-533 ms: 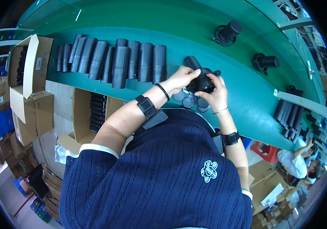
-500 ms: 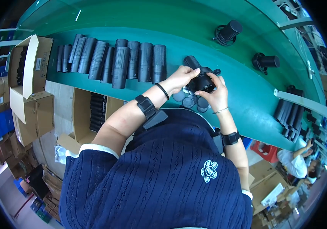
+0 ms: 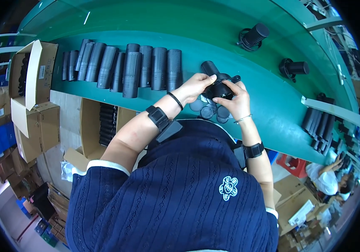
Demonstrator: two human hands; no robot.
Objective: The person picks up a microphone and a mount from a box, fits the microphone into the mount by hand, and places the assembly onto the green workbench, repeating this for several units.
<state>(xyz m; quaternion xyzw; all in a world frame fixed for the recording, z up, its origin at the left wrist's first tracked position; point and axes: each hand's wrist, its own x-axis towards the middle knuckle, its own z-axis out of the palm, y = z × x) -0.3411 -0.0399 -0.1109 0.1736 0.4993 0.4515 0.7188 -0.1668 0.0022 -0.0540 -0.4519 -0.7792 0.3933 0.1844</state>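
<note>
Left hand (image 3: 195,87): your thumb and fingers pinch the black part (image 3: 221,90) on its left, probably to steady it.
Right hand (image 3: 239,101): you grip it from the right between thumb and fingers, seemingly as a counterhold.
Part: upper half of frame, right of centre.
Discs (image 3: 207,112): just below it, apparently for easy reach.
Tubes (image 3: 132,73): rowed upper left, perhaps out of your way.

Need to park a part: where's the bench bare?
Bare: the green bench right of the right hand, up to the stacked black tubes. Crowded: left, along the tube row, and beside the held black part, where round discs cluster.
</note>
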